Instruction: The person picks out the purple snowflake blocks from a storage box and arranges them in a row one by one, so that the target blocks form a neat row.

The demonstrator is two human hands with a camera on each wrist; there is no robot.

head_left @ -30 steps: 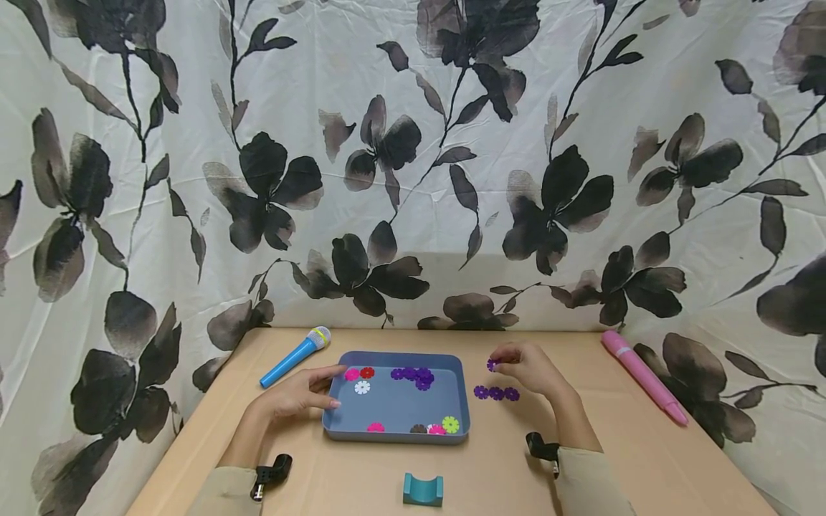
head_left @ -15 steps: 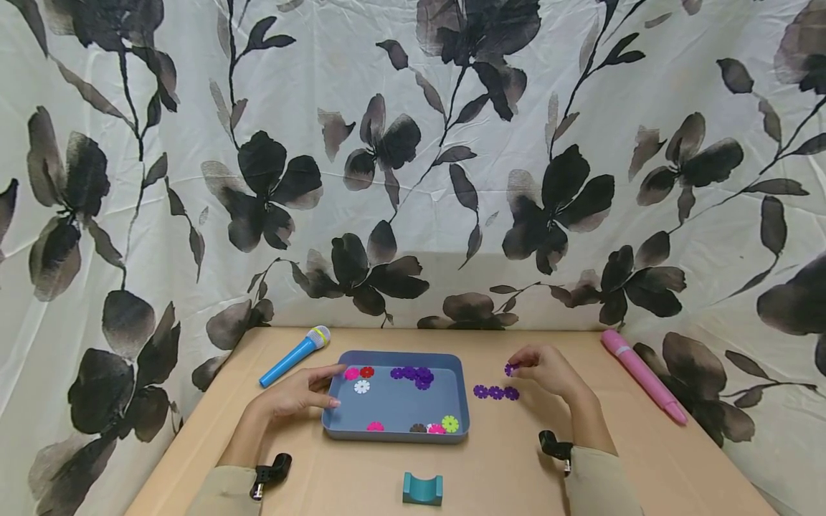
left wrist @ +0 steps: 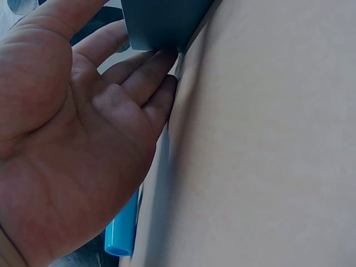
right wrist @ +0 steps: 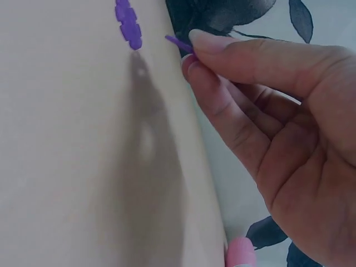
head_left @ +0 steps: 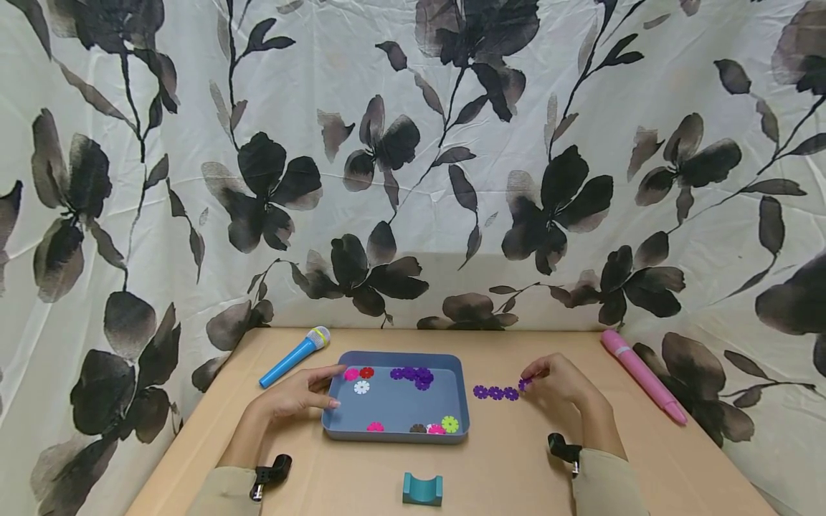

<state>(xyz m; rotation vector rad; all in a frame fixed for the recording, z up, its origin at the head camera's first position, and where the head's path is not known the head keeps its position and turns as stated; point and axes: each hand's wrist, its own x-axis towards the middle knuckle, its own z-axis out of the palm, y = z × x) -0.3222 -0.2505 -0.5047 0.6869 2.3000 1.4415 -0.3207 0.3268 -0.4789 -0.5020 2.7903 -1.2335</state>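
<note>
My left hand (head_left: 293,390) rests at the left end of a blue-grey tray (head_left: 393,416), its thumb and index fingertips at the rim. In the left wrist view, the loosely bent lower fingers (left wrist: 147,78) touch the tray's outside (left wrist: 161,25). Between thumb and fingertips, my right hand (head_left: 564,387) pinches a purple flower-shaped disc (head_left: 524,385), seen edge-on and tilted in the right wrist view. This disc is at the right end of a row of purple flower discs (head_left: 495,393) on the table. More purple flower discs (head_left: 413,375) lie bunched inside the tray.
Pink, red, white, brown and green flower discs (head_left: 450,424) also lie in the tray. A blue toy microphone (head_left: 293,358) is at the left and a pink stick-shaped object (head_left: 645,376) at the right. A teal curved block (head_left: 422,490) stands in front. Patterned cloth hangs behind.
My right hand has moved right and then down with the purple flower disc, to the right end of the row. The left hand and tray have stayed in place.
</note>
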